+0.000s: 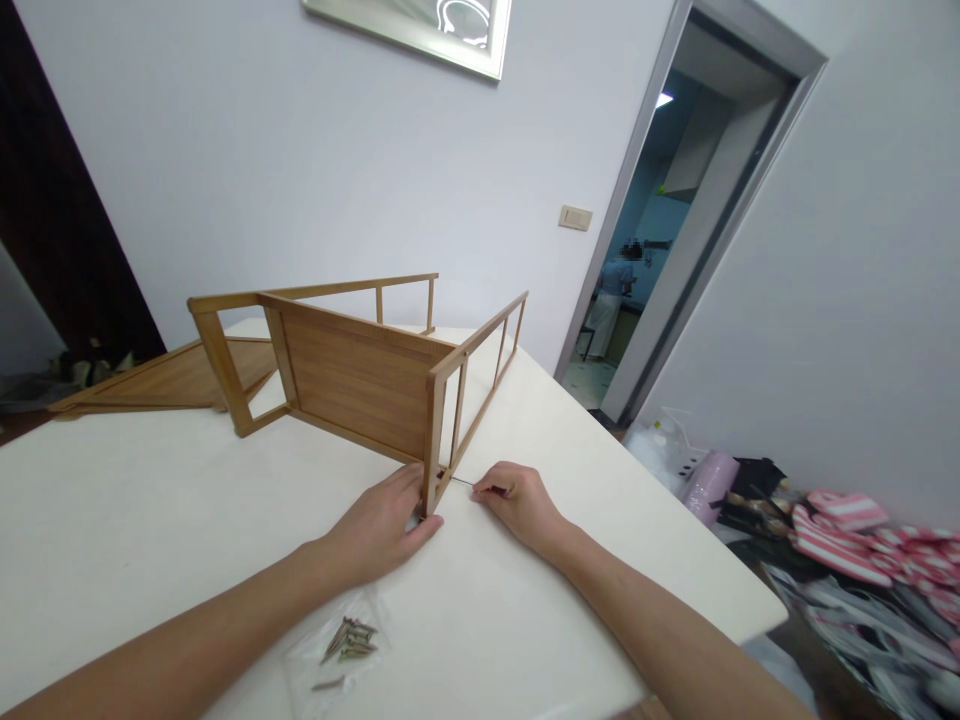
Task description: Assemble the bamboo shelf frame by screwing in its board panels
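Note:
A wooden rack frame (360,370) with a slatted panel between two ladder-like sides lies on its side on the white table. Its near right corner is gripped by my left hand (394,515), the thumb on the close side of the post and the fingers partly hidden behind it. Just right of that corner, my right hand (517,500) pinches a thin metal hex key (461,482), whose tip meets the side rail. Below my left wrist lies a clear plastic bag (375,605) with several screws (351,638) on it.
Another wooden panel (180,375) lies at the table's far left. The white table (150,520) ends in a corner at right, beside a floor pile of bags and striped cloth (840,535). A person (611,295) stands beyond the doorway.

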`<state>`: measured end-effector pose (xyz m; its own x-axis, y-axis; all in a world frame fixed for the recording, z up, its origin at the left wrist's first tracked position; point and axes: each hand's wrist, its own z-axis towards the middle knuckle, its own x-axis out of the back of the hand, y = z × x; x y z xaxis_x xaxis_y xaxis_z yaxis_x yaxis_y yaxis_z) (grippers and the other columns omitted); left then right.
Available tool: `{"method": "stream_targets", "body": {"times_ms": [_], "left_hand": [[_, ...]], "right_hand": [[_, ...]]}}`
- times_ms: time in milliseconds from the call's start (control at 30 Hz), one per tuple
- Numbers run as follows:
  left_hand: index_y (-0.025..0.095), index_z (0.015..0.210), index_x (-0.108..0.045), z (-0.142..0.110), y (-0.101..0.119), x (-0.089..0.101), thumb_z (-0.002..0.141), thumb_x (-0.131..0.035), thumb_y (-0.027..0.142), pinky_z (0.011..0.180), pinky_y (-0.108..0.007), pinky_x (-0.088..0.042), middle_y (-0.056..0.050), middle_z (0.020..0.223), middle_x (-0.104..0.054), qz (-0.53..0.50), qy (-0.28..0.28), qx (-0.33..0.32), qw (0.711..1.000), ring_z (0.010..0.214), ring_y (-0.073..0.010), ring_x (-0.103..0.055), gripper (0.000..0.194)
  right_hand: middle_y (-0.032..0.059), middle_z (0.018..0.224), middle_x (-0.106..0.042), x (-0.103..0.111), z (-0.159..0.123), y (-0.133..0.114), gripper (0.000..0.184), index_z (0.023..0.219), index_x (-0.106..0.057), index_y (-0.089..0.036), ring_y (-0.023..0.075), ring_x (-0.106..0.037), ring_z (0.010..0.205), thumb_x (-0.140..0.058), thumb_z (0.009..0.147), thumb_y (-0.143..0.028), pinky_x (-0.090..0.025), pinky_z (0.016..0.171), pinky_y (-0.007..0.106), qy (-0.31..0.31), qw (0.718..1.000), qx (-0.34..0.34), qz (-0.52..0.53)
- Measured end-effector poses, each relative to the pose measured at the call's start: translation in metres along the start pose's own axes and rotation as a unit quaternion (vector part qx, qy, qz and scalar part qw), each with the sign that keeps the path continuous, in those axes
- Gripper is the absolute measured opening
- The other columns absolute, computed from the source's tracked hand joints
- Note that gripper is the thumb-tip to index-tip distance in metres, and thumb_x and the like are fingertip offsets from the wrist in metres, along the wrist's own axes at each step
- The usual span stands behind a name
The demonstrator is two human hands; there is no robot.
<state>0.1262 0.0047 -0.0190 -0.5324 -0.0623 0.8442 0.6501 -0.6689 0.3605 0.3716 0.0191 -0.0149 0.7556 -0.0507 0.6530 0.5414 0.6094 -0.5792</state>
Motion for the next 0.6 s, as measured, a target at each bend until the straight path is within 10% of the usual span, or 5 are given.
{"method": "stream_targets", "body": {"times_ms": [600], "left_hand": [[0.02, 0.126, -0.055, -0.001, 0.0, 0.0, 0.088, -0.057, 0.032, 0.108, -0.045, -0.047, -0.01, 0.131, -0.062, 0.003, 0.012, -0.015, 1.0, 0.123, -0.0268, -0.056, 0.04]], "right_hand": [[0.0057, 0.086, -0.072, 0.002, -0.003, -0.011, 0.011, 0.088, -0.077, -0.018, 0.0141, -0.063, 0.069, -0.069, 0.082, -0.021, -0.051, 0.065, 0.025, -0.053, 0.997, -0.051, 0.005]]}}
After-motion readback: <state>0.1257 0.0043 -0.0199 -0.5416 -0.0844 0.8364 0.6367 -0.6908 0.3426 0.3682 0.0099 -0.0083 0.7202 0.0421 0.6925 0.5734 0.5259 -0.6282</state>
